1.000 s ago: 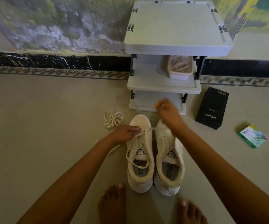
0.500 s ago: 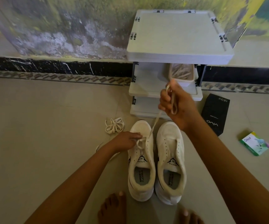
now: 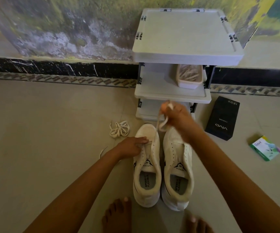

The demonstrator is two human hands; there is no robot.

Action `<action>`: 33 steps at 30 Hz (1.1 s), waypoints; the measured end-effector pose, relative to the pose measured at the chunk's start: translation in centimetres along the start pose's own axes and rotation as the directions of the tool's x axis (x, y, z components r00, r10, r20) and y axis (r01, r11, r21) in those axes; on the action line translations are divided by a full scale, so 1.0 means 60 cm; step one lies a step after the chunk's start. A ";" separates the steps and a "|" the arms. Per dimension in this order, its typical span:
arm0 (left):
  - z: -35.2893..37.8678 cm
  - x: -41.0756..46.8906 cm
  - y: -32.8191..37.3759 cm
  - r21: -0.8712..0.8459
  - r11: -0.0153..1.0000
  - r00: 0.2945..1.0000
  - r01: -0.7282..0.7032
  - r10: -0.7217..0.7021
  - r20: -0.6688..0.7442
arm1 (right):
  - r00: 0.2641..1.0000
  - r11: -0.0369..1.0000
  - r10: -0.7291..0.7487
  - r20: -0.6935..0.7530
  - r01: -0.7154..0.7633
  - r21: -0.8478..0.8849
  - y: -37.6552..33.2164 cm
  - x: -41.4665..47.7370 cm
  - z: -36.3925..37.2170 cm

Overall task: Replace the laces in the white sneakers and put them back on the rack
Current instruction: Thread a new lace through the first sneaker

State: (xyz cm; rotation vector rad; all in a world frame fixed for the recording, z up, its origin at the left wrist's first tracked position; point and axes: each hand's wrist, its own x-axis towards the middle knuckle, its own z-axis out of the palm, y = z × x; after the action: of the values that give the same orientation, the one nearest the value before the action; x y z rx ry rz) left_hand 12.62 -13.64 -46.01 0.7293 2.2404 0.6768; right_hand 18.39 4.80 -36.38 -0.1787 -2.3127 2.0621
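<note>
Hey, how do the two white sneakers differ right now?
The left sneaker has a lace running from its front eyelets to the right hand; the right sneaker shows bare eyelets. The left hand holds the left sneaker, not the right sneaker. Both are white, toes toward the rack.

White sneakers (image 3: 173, 148); lace (image 3: 156, 128) perhaps cream.

Left forearm (image 3: 85, 179) extended forward, left hand (image 3: 132, 146) palm-down on the front eyelets of the left sneaker (image 3: 146, 132), fingertips pinching the lace (image 3: 156, 132) there. Right forearm (image 3: 228, 165) angled in from the right of that sneaker, right hand (image 3: 178, 118) held above and beyond its toe, fingers curled round the lace, drawn taut. 2 bare feet behind its heel: left foot (image 3: 117, 214), right foot (image 3: 196, 222).
</note>
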 end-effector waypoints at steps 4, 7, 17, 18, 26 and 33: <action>-0.002 -0.001 0.002 0.014 1.000 1.000 -0.020 0.019 0.014 | 0.997 0.929 -0.071 0.014 0.072 -0.364 -0.038 0.009 -0.006; -0.018 -0.009 -0.012 -0.110 0.994 0.999 0.001 -0.007 -0.046 | 1.000 0.727 0.019 -0.011 -0.021 -0.686 -0.007 0.002 0.009; -0.071 -0.051 -0.146 -0.024 0.886 0.791 0.463 -0.426 -0.438 | 0.978 0.958 0.174 -0.116 -0.196 -0.210 0.023 -0.001 0.050; -0.062 -0.050 -0.147 -0.021 0.874 0.777 0.486 -0.443 -0.447 | 0.972 0.954 0.196 -0.128 -0.219 -0.205 0.026 0.000 0.053; -0.020 -0.050 -0.165 0.213 0.792 0.777 0.573 -0.440 -0.450 | 0.969 0.967 0.222 -0.111 -0.233 -0.103 0.038 -0.006 0.057; -0.043 -0.068 -0.113 -0.031 0.876 0.770 0.482 -0.440 -0.462 | 0.989 0.937 0.000 -0.146 -0.051 -0.347 0.002 -0.017 0.035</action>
State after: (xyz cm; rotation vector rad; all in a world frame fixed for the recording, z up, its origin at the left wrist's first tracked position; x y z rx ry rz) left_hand 11.16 -21.77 -46.90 0.0179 2.7529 0.5356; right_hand 19.20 2.64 -36.71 -0.3570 -2.5745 1.5675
